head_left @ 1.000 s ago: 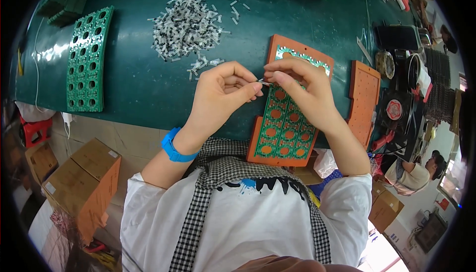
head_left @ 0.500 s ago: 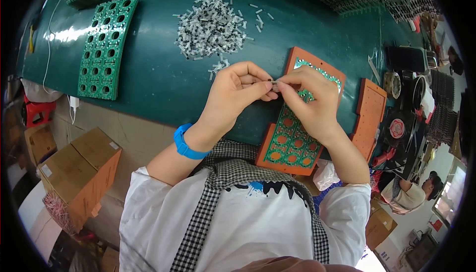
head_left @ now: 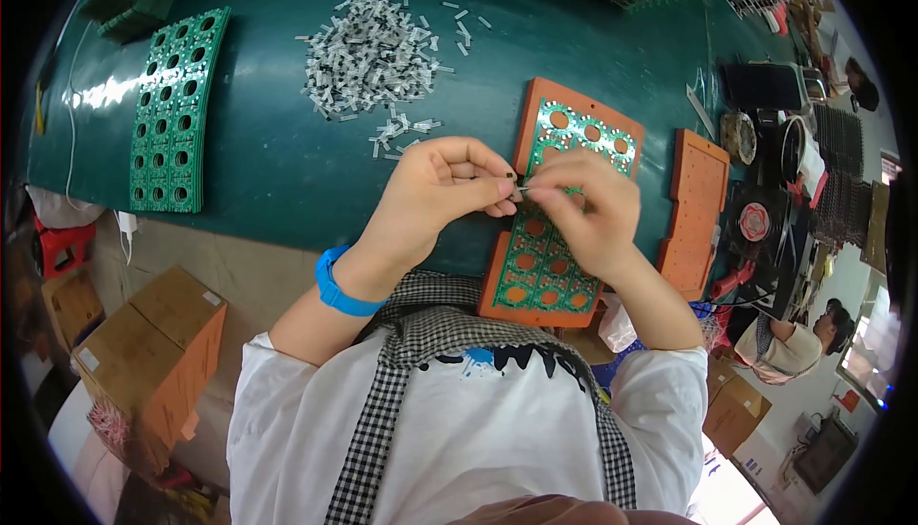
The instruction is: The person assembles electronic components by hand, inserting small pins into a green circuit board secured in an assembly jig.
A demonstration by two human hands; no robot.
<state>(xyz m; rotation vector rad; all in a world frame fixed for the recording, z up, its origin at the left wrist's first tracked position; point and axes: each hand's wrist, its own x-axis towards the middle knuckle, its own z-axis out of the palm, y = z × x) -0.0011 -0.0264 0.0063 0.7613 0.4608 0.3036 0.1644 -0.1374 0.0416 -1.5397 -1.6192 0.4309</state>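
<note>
My left hand (head_left: 432,192) is closed, with thumb and forefinger pinching a tiny black-and-pale part (head_left: 521,187). My right hand (head_left: 595,207) pinches the part's thin light end between thumb and forefinger. Both hands meet above the left edge of a green circuit board panel (head_left: 577,127) with rows of round holes. That panel lies on an orange fixture plate (head_left: 491,281), and my right hand covers its middle. Beyond my left hand sits a heap of small black-and-clear strip-like parts (head_left: 368,58), with a few loose ones (head_left: 397,129) nearer me.
A stack of green circuit boards (head_left: 175,109) lies at the left of the green table (head_left: 258,162). To the right are another orange plate (head_left: 690,224), a black tray (head_left: 762,86) and a tape roll (head_left: 737,138). Cardboard boxes (head_left: 143,319) stand below left. A person (head_left: 789,339) sits far right.
The view has shifted, so the table things appear farther left. My fingertips have drawn slightly apart, and the thin part now shows between them. Both hands keep their pinch.
</note>
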